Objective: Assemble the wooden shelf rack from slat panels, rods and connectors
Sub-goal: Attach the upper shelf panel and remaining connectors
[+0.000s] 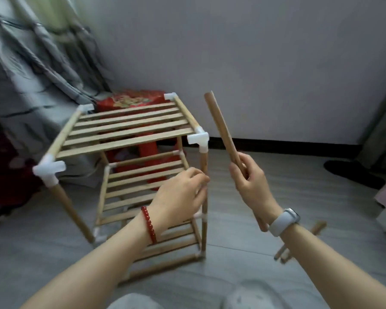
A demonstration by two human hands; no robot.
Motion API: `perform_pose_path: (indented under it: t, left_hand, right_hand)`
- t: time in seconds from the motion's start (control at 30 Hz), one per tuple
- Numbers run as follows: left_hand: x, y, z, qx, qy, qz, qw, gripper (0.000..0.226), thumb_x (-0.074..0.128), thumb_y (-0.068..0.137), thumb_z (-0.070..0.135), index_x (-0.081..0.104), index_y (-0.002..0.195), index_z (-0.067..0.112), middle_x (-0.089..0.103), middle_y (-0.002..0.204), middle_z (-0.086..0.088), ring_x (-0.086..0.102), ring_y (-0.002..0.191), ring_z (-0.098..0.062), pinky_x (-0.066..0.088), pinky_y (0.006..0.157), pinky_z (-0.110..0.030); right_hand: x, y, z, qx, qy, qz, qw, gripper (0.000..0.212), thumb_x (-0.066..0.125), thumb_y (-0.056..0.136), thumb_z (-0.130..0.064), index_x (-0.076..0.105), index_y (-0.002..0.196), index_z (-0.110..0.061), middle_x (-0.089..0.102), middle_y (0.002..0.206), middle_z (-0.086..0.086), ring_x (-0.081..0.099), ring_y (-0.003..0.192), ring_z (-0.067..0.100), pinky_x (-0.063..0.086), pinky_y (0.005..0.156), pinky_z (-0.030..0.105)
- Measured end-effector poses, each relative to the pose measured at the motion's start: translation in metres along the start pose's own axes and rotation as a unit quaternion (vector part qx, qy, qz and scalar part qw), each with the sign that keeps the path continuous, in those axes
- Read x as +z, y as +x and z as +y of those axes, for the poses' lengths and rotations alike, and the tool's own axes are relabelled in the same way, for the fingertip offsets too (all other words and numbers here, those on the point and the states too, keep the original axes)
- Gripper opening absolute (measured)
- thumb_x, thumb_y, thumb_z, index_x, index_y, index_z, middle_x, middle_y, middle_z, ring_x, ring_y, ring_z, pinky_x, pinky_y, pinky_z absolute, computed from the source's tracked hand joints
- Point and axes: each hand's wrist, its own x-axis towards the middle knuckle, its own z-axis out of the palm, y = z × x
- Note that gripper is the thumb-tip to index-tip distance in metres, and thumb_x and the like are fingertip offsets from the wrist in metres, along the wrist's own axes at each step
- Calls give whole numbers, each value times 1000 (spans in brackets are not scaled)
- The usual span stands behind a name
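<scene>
The wooden shelf rack (129,128) stands on the floor with three slat tiers joined by white connectors. Its two front top connectors, one at the left (48,169) and one at the right (198,139), have open ends facing each other with no rod between them. My left hand (181,195) grips the front right upright (203,210) of the rack. My right hand (251,186) holds a loose wooden rod (223,130) that tilts up and to the left, just right of the rack's top corner.
Two or three spare rods (299,244) lie on the grey floor behind my right forearm. A red stool (132,100) stands behind the rack by the wall. Grey curtains (31,74) hang at the left. A dark shoe (352,172) lies at the right.
</scene>
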Motion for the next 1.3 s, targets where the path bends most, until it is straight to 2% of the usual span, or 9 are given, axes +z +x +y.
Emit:
perform_pose_path:
  t: [0.13,0.3,0.4,0.5,0.6,0.73,0.93,1.1,1.3]
  left_hand:
    - [-75,-44,-31,-66,17,171,983,14,60,87,10,70,97,8,66,95,-5,62,89,-20,52,77,-34]
    - [-127,-89,-93,-268,64,353,894,19,59,84,1,65,101,4,58,103,-15,53,99,-29,38,90,-34]
    - [-135,-102,-127,-414,-73,361,833,33,57,91,19,53,120,4,49,121,-16,51,110,-29,40,97,-34]
    - [-130,-104,-152,-492,-182,285,802,46,45,97,40,44,130,9,58,117,-14,56,106,-28,45,85,-35]
    - [-121,-100,-162,-482,-236,288,793,44,38,99,41,45,130,11,61,112,-12,58,97,-25,40,72,-29]
    - [-119,-95,-162,-460,-252,316,791,40,32,101,38,49,128,13,59,81,1,56,68,-8,37,50,-16]
    - [-120,-107,-167,-412,-304,320,797,38,32,102,35,54,126,15,53,68,-2,51,64,-11,48,64,-27]
    - [-126,-122,-159,-378,-356,316,794,20,35,101,33,54,107,28,55,66,-2,52,60,-9,48,52,-14]
    - [-128,-147,-157,-369,-373,324,787,19,38,100,38,57,97,38,61,69,-2,56,58,-7,52,62,-27]
  right_hand:
    - [38,9,-60,-121,-95,-90,984,27,52,94,-13,53,120,-20,47,58,-17,41,49,4,37,54,19]
    - [92,24,-102,-233,-333,-160,899,31,45,95,-31,46,126,-29,52,78,-19,51,63,7,36,51,25]
    - [113,31,-106,-249,-433,-234,834,33,32,98,-44,41,129,-36,59,93,-12,58,75,13,37,51,25]
    - [130,35,-104,-244,-453,-236,824,29,34,98,-41,44,125,-36,57,93,-9,58,75,15,34,52,25]
    - [150,40,-103,-252,-468,-224,817,27,35,98,-41,44,124,-37,55,89,-10,58,74,16,31,51,27]
    - [168,47,-103,-276,-468,-210,813,28,37,98,-41,46,124,-37,59,94,-7,60,78,18,30,55,27]
    - [167,49,-97,-315,-464,-210,801,32,31,98,-43,46,125,-37,58,92,-7,59,80,19,34,57,29]
    - [163,47,-109,-344,-456,-213,792,37,34,97,-47,48,129,-36,63,101,-9,60,84,17,29,58,26]
    - [159,33,-125,-343,-454,-233,789,36,33,94,-55,48,116,-30,63,92,-10,57,74,13,28,54,26]
